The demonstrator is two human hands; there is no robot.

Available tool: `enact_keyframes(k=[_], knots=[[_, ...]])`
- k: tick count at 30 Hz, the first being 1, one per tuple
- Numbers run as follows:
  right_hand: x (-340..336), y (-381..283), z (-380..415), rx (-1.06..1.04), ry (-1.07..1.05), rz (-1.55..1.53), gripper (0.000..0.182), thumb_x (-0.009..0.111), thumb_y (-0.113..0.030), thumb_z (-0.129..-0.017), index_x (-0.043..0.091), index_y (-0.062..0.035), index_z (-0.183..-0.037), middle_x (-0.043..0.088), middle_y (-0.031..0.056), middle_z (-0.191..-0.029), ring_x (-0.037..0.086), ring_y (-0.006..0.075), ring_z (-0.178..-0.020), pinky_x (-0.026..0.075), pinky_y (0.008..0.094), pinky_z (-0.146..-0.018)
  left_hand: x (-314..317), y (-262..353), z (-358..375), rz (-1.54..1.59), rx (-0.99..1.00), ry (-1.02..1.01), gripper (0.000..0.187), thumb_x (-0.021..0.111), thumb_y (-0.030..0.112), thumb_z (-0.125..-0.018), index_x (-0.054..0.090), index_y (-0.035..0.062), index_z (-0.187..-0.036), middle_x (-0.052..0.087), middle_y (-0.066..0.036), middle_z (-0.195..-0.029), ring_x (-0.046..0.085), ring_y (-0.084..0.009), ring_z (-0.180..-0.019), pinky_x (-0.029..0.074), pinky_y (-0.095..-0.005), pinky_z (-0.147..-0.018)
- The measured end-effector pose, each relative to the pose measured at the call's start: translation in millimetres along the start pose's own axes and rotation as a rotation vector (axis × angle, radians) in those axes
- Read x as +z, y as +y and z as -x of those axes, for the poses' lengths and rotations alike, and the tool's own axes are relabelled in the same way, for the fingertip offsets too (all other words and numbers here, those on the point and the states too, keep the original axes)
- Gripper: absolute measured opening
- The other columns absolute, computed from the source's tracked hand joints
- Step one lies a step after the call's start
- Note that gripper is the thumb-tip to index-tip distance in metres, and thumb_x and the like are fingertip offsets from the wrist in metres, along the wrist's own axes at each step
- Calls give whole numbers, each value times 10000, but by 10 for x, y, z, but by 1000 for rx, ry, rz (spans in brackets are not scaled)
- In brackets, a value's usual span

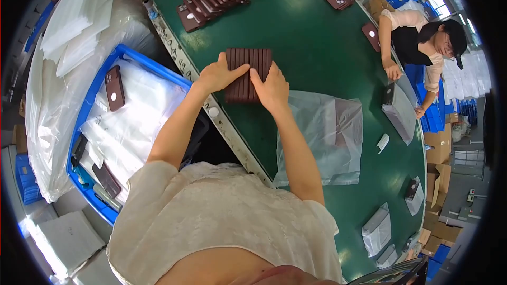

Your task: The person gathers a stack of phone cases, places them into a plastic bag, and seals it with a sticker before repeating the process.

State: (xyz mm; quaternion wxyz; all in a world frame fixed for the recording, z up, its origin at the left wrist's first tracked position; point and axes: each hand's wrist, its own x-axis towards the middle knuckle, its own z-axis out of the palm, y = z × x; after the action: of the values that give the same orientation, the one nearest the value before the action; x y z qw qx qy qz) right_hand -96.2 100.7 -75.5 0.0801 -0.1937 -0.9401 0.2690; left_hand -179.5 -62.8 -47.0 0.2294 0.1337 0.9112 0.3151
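A row of dark brown phone cases [244, 94] stands on edge, packed side by side, on the green table. My left hand [215, 75] grips the row's left end, its thumb lying across the top. At the other end, my right hand [272, 87] holds the row, with its thumb pointing in toward the left one. The undersides of the cases and some fingertips are hidden. Just right of my right forearm lies a clear plastic bag [322, 137], flat on the table.
Fanned phone cases [211, 1] lie at the far left of the green table [296, 37]. A blue bin [122, 48] with plastic bags and loose cases stands on my left. Across the table a co-worker [417, 47] handles a bagged stack [400, 113]. More bagged stacks [376, 228] lie at the right.
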Motion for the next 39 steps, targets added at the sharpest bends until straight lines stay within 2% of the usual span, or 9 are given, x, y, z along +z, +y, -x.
enact_keyframes(k=[6, 9, 12, 16, 20, 23, 27, 34, 39], knots=[[115, 32, 51, -120, 155, -245, 643, 599, -431, -939, 479, 52, -1345, 592, 237, -1257, 580, 380, -1155, 466, 452, -975, 66, 21, -18, 49, 21, 17, 772, 665, 553, -855, 442, -45, -1288, 675, -279, -1079, 670, -403, -1037, 512, -436, -934], [26, 66, 24, -271, 326, -446, 657, 581, -463, -941, 483, 53, -1338, 602, 213, -1233, 590, 351, -1135, 454, 439, -990, 22, 55, 249, 275, 445, 411, 558, 711, 275, -878, 451, 10, -1295, 612, -257, -1250, 641, -373, -1114, 518, -410, -931], [-363, 222, -116, -96, 20, -1280, 682, 564, -497, -944, 487, 52, -1341, 601, 176, -1213, 582, 322, -1133, 420, 428, -1027, 17, -168, 224, 356, 685, 333, 510, 683, 76, -852, 446, 34, -1302, 563, -218, -1304, 620, -336, -1125, 528, -391, -912], [-563, 316, -165, 23, -186, -661, 792, 623, -578, -879, 482, 35, -1359, 599, 184, -1191, 581, 316, -1129, 412, 410, -1032, 549, -550, 37, 260, 777, 219, 555, 611, -145, -806, 430, 37, -1298, 510, -146, -1281, 587, -272, -1082, 543, -351, -870], [-403, 18, -21, -78, -85, 117, 978, 712, -648, -753, 414, -1, -1423, 553, 242, -1248, 538, 347, -1162, 397, 454, -1003, 1041, -373, 96, 636, 442, 344, 610, 640, -149, -783, 423, 38, -1321, 503, -104, -1207, 581, -225, -1034, 541, -332, -859], [-66, -52, 79, -129, 171, 302, 1138, 792, -645, -618, 336, -56, -1477, 486, 308, -1278, 489, 406, -1154, 374, 517, -945, 1101, -566, 4, 716, 397, 280, 652, 662, -144, -779, 408, 37, -1352, 493, -88, -1245, 572, -210, -1047, 538, -324, -861], [-16, -128, -109, -11, 4, 251, 1171, 845, -525, -524, 322, -159, -1506, 413, 332, -1362, 408, 473, -1248, 293, 594, -1004, 1120, -557, -88, 947, 296, 117, 676, 703, -59, -833, 369, 36, -1414, 516, -94, -1260, 560, -192, -1060, 513, -297, -886], [-887, 398, 150, 180, -157, -511, 1232, 816, -540, -545, 256, -165, -1576, 399, 340, -1381, 405, 488, -1287, 317, 500, -1102, 844, 300, 625, 836, 556, 283, 475, 638, 32, -934, 433, 40, -1363, 564, -77, -1107, 531, -132, -910, 467, -260, -796], [-1956, 959, 1318, -39, 193, -1119, 1067, 790, -274, -675, 245, 45, -1536, 444, 203, -1461, 464, 289, -1334, 360, 376, -1109, 1247, 917, 1240, 282, 908, 129, 353, 749, 146, -831, 570, 17, -1106, 577, -121, -1035, 549, -247, -858, 467, -351, -783]])
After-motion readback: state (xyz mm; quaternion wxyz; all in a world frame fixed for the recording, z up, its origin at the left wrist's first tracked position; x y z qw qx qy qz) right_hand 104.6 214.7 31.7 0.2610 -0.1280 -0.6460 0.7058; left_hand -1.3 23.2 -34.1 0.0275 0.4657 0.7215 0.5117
